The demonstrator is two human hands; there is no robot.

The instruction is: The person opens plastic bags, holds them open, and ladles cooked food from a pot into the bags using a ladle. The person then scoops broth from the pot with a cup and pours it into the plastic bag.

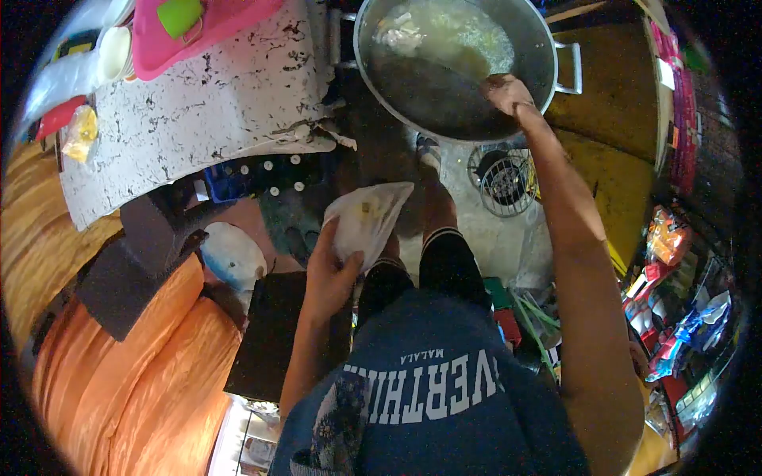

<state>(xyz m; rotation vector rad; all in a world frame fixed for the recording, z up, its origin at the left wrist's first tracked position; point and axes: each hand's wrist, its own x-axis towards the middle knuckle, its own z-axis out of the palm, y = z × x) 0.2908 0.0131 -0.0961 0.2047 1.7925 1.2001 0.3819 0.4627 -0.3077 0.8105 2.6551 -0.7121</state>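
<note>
My left hand (330,274) is closed on the side of a clear plastic bag (369,222), which hangs in front of my legs with something small and yellowish showing in it. My right arm reaches out over a large metal pot (456,131) with two side handles. Inside the pot is a cloudy, pale liquid (444,36) with whitish pieces at the left and a foamy patch at the right. Just inside the near right rim, my right hand (509,94) has its fingers curled together. What they hold, if anything, is hidden in the shadow.
A worn white tabletop (214,111) at the left bears a pink tray (226,20) with a green cup (180,16). A round wire-guarded fan or burner (506,181) stands on the floor below the pot. Colourful packets (667,238) crowd the right side. Orange cloth (151,357) covers the lower left.
</note>
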